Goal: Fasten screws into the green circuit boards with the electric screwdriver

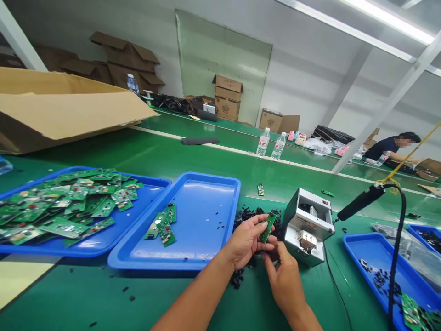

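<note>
Between the thumb and fingers of my left hand (246, 241) is a small green circuit board (268, 226), tilted upward. My right hand (284, 276) is just below and to the right, its thumb and fingertips brought together near the board's lower end. Whatever those fingertips may pinch is too small or hidden to make out. Under and behind both hands lies a pile of small black parts (250, 215). A silver-white bench machine (306, 225) stands right of the hands.
A blue tray (206, 184) holds a few boards; another blue tray (156, 184) is heaped with boards. At right are a blue tray (361, 239) and a hanging black-handled tool (360, 202). Two bottles (263, 143) stand farther back. A person (389, 149) sits at far right.
</note>
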`<action>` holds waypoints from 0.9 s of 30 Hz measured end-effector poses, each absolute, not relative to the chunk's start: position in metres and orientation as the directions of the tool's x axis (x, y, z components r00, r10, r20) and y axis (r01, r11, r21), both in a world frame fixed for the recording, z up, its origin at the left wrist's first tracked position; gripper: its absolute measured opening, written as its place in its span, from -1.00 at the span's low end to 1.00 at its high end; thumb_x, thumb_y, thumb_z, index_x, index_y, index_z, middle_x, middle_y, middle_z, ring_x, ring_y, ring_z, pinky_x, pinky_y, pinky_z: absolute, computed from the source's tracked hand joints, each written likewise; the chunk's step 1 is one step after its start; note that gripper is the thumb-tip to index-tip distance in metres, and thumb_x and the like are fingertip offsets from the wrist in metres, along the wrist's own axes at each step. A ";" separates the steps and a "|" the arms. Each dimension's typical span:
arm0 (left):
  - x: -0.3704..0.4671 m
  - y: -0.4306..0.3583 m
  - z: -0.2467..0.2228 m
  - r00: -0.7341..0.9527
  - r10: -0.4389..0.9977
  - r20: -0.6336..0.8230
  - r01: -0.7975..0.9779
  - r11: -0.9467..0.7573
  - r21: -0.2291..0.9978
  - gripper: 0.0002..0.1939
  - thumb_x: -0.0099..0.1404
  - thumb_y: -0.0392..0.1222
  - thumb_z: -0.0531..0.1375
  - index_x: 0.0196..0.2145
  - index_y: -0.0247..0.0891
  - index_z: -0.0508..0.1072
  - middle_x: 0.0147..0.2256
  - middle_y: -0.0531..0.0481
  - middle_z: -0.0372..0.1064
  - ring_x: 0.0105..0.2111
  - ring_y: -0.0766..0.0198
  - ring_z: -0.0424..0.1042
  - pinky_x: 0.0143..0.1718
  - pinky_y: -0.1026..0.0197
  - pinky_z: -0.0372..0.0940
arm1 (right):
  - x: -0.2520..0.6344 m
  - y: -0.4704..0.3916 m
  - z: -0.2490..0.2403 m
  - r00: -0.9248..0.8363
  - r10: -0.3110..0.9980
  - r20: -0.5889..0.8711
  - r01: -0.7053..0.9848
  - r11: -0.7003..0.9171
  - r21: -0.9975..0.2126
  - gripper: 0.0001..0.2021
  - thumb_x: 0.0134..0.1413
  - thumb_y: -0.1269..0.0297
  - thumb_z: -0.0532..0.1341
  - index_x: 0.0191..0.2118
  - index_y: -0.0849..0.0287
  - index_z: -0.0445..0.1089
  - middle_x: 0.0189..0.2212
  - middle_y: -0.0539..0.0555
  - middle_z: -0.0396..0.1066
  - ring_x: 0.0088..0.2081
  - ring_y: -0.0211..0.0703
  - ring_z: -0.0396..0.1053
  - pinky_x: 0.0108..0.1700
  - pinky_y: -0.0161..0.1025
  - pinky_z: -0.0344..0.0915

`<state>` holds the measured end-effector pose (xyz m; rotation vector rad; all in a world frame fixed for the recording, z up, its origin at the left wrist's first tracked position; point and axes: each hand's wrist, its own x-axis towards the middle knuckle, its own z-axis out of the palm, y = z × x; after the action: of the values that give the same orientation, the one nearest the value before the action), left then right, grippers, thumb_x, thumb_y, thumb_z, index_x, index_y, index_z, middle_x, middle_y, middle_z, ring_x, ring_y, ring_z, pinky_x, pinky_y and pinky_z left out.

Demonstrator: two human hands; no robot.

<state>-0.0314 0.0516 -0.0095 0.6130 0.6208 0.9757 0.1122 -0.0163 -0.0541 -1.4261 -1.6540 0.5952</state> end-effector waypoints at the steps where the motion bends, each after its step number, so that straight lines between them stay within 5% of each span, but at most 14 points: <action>1: -0.030 0.051 -0.011 0.431 0.882 -0.190 -0.533 0.419 0.735 -0.66 0.28 -0.20 0.34 -0.03 -0.28 0.39 -0.30 -0.01 0.44 -0.44 0.32 0.54 -0.45 0.30 0.47 | 0.118 -0.019 -0.051 0.020 0.963 0.268 0.484 0.225 -0.846 -0.70 0.31 0.15 0.16 0.03 0.15 0.49 -0.14 0.18 0.58 -0.23 -0.06 0.56 -0.23 -0.20 0.52; 5: -0.026 0.044 -0.013 0.518 0.847 -0.123 -0.399 0.366 0.841 -0.62 0.24 -0.05 0.38 -0.10 -0.30 0.42 -0.33 0.02 0.39 -0.46 0.34 0.48 -0.51 0.34 0.36 | 0.149 -0.031 -0.038 0.110 0.980 0.164 0.297 0.125 -0.947 -0.68 0.28 0.05 0.21 -0.08 0.15 0.57 -0.17 0.18 0.55 -0.29 -0.07 0.56 -0.38 -0.22 0.53; 11: -0.017 0.029 -0.008 0.673 0.734 -0.091 -0.136 0.244 0.960 -0.79 0.31 -0.11 0.26 -0.19 -0.30 0.46 -0.31 0.03 0.40 -0.47 0.40 0.38 -0.41 0.32 0.27 | 0.181 -0.041 -0.023 0.231 0.969 0.088 0.226 0.035 -0.973 -0.63 0.16 0.02 0.33 -0.02 0.14 0.59 -0.18 0.15 0.58 -0.31 -0.08 0.57 -0.20 -0.09 0.58; 17: -0.008 0.020 -0.016 0.705 0.690 -0.164 0.058 0.175 0.983 -0.70 0.35 -0.15 0.17 0.01 -0.27 0.39 -0.25 0.02 0.40 -0.45 0.37 0.31 -0.43 0.29 0.18 | 0.184 -0.042 -0.033 0.320 0.947 -0.036 0.088 -0.067 -0.994 -0.56 -0.06 0.00 0.47 -0.13 0.22 0.62 -0.31 0.18 0.63 -0.31 -0.01 0.58 -0.20 -0.06 0.57; 21: -0.006 0.018 -0.018 0.692 0.699 -0.180 0.111 0.144 0.983 -0.59 0.37 -0.13 0.13 0.14 -0.27 0.32 -0.24 0.05 0.35 -0.42 0.35 0.30 -0.40 0.27 0.19 | 0.186 -0.044 -0.043 0.289 0.956 -0.051 0.102 -0.083 -0.991 -0.60 -0.01 -0.01 0.44 -0.11 0.14 0.64 -0.24 0.16 0.63 -0.23 0.01 0.57 -0.12 -0.06 0.56; 27: -0.005 0.018 -0.018 0.707 0.689 -0.160 0.130 0.096 0.987 -0.68 0.39 -0.13 0.11 0.02 -0.29 0.46 -0.23 -0.01 0.44 -0.39 0.31 0.28 -0.34 0.25 0.20 | 0.184 -0.049 -0.044 0.209 0.977 -0.053 0.046 -0.064 -0.997 -0.63 0.11 -0.01 0.37 -0.05 0.09 0.63 -0.11 0.16 0.62 -0.20 0.01 0.58 -0.10 -0.04 0.57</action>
<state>-0.0046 0.0182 -0.0181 1.4411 0.7230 0.4721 0.1844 -0.0488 -0.0436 -1.3823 -1.0625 1.0694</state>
